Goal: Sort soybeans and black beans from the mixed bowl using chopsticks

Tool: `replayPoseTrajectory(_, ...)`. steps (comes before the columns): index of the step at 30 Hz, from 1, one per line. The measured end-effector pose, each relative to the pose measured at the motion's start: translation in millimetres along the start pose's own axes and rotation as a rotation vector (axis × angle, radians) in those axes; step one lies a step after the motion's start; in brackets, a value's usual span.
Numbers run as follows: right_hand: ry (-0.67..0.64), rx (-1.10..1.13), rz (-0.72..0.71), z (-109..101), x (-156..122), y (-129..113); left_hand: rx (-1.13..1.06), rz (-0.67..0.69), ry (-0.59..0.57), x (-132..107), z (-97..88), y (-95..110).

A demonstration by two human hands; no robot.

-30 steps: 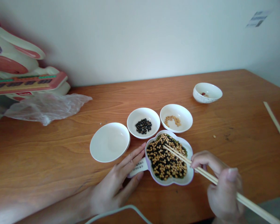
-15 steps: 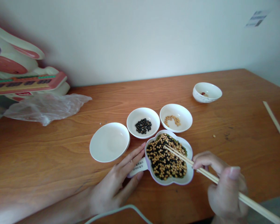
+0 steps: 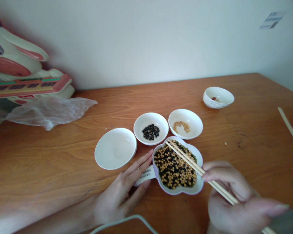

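Note:
My left hand [image 3: 123,187] lies at a flower-shaped lavender-and-white dish [image 3: 199,187]. Its short labelled handle [image 3: 146,175] is held between thumb and fingers, the fingertips touching the rim. Mixed black and tan beans [image 3: 177,165] with some green ones fill the dish. In my right hand [image 3: 229,195] is a pair of wooden chopsticks [image 3: 189,161], their tips over the dish's far left rim. Whether a bean sits between the tips, I cannot tell. Just beyond are a white bowl of black beans [image 3: 150,132], a white bowl of tan beans [image 3: 182,126] and an empty white bowl [image 3: 115,149].
A patterned bowl [image 3: 218,97] with a few small bits inside stands at the back right. One loose tan bean [image 3: 225,143] and a pale strip [image 3: 289,125] lie to the right. At left are a plastic bag [image 3: 51,112] and a toy keyboard [image 3: 34,86]. A cable [image 3: 124,219] crosses the front.
The chopstick tips have moved from among the beans toward the dish's far left rim, near the black bean bowl. My right thumb has swung outward. My left hand stays on the dish.

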State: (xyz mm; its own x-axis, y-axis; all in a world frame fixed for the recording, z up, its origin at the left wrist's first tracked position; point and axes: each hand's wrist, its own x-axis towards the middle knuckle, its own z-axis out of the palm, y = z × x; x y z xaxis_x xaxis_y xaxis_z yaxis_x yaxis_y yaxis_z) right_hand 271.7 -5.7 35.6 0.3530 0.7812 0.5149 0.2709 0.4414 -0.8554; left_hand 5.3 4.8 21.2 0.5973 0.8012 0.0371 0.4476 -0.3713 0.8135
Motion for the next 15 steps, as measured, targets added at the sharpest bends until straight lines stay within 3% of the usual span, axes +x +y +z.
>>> replayPoseTrajectory(6, -0.041, 0.034, 0.035, 27, -3, -3, -0.002, -0.008, 0.003, -1, 0.8, -2)
replayPoseTrajectory(9, -0.120, 0.009, 0.066, 24, -1, 0, 0.002, -0.013, -0.011, -1, 0.6, -2)
replayPoseTrajectory(15, -0.088, -0.026, 0.078, 3, 2, 3, 0.025, -0.021, -0.011, 0, -0.7, 0)
